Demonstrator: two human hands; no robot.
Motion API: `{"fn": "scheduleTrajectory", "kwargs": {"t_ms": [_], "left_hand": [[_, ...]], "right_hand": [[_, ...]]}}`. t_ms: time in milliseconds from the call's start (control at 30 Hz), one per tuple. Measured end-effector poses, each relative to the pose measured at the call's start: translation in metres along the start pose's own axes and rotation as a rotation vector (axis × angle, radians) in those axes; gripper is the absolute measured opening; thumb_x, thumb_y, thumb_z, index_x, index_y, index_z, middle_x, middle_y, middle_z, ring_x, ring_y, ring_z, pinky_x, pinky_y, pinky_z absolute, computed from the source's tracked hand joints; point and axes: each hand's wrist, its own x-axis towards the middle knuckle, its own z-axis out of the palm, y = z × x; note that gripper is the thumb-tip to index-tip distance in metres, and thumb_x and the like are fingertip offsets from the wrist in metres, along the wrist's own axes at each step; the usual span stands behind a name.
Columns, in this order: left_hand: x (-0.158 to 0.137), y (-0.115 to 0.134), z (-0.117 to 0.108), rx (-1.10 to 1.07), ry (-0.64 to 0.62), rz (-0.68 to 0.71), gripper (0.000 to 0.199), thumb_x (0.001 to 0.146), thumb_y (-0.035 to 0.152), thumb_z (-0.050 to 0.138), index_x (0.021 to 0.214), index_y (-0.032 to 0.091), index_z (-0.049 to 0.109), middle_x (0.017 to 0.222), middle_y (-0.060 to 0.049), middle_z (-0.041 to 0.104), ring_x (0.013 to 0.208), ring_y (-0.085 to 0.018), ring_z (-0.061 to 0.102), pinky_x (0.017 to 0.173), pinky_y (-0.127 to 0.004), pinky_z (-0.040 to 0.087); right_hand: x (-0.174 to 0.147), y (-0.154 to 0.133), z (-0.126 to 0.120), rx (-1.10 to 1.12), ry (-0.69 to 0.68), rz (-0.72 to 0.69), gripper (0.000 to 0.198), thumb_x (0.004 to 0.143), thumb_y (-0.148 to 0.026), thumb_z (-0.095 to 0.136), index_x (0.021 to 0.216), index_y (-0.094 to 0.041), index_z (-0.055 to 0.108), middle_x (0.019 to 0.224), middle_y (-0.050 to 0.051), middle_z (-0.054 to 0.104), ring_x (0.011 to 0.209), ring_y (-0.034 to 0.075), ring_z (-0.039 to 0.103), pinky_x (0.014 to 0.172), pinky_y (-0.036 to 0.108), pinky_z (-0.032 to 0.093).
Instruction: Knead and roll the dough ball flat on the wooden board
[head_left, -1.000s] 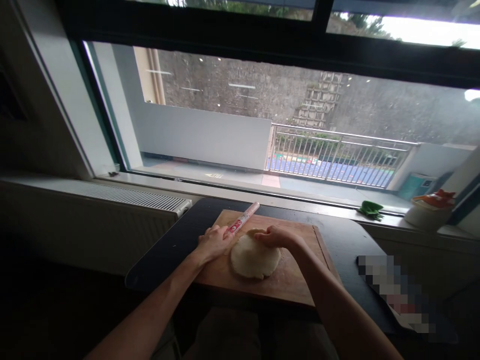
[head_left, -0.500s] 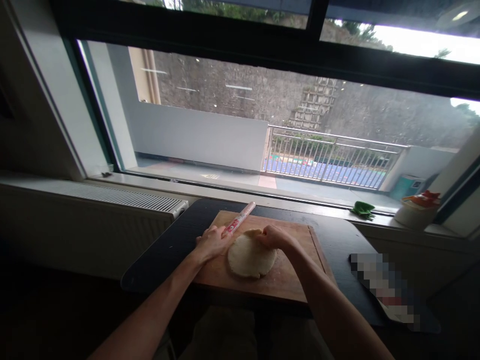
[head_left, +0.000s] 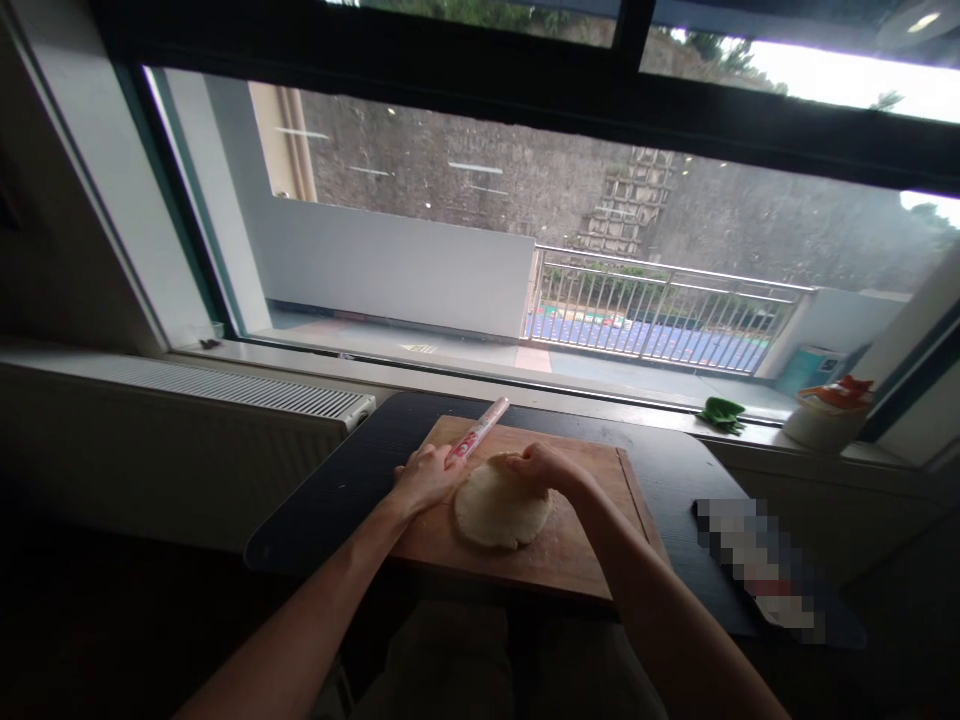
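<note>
A round, flattened sheet of dough point(head_left: 499, 510) lies on a wooden board point(head_left: 577, 570). My left hand point(head_left: 426, 476) is closed around the near end of a rolling pin point(head_left: 480, 430), a pale rod with red print that points away to the upper right. That hand rests on the board just left of the dough. At the dough's far right edge, my right hand point(head_left: 547, 468) has its fingers closed on the rim. The fingertips of the right hand are partly hidden by the hand itself.
The board sits on a dark table point(head_left: 330, 500) against the window sill. A blurred-out flat item point(head_left: 757, 570) lies at the table's right. On the sill are a green item point(head_left: 721, 413) and a pale pot point(head_left: 825, 425). A white radiator point(head_left: 225, 440) stands left.
The view has shifted slightly. My right hand's fingers have moved a little left along the dough's far edge; the left hand still holds the rolling pin.
</note>
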Motion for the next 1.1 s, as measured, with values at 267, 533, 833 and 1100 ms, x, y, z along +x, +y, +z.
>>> {"fn": "scheduleTrajectory", "kwargs": {"t_ms": [267,533,833,1100], "left_hand": [[0.002,0.001,0.002,-0.026,0.007,-0.015,0.047,0.080,0.055,0.030,0.098,0.024,0.061,0.102,-0.010,0.062,0.097,-0.025,0.055,0.077,-0.036,0.043],[0.001,0.000,0.001,-0.031,0.000,0.017,0.046,0.082,0.053,0.028,0.102,0.025,0.059,0.104,-0.010,0.060,0.099,-0.026,0.054,0.078,-0.039,0.042],[0.000,0.001,0.003,-0.037,0.017,0.011,0.045,0.082,0.051,0.030,0.103,0.024,0.059,0.107,-0.010,0.059,0.101,-0.026,0.053,0.079,-0.038,0.042],[0.002,0.003,0.005,-0.012,0.009,0.011,0.043,0.082,0.049,0.028,0.097,0.026,0.061,0.104,-0.009,0.059,0.099,-0.026,0.053,0.078,-0.040,0.042]], "right_hand": [[-0.018,0.000,-0.004,0.328,-0.148,-0.047,0.030,0.073,-0.043,0.056,0.077,-0.015,0.064,0.065,0.002,0.058,0.050,0.009,0.045,0.044,0.020,0.031],[-0.023,-0.001,-0.019,0.352,-0.186,-0.168,0.038,0.072,-0.049,0.058,0.085,-0.014,0.066,0.075,0.002,0.063,0.064,0.011,0.051,0.057,0.021,0.038],[-0.016,-0.006,-0.024,0.234,-0.291,-0.117,0.041,0.058,-0.043,0.072,0.085,-0.013,0.067,0.079,0.003,0.064,0.067,0.013,0.054,0.057,0.021,0.039],[-0.031,0.005,-0.029,0.482,-0.382,-0.257,0.038,0.069,-0.042,0.064,0.092,-0.013,0.066,0.084,0.003,0.064,0.072,0.014,0.055,0.061,0.022,0.041]]}}
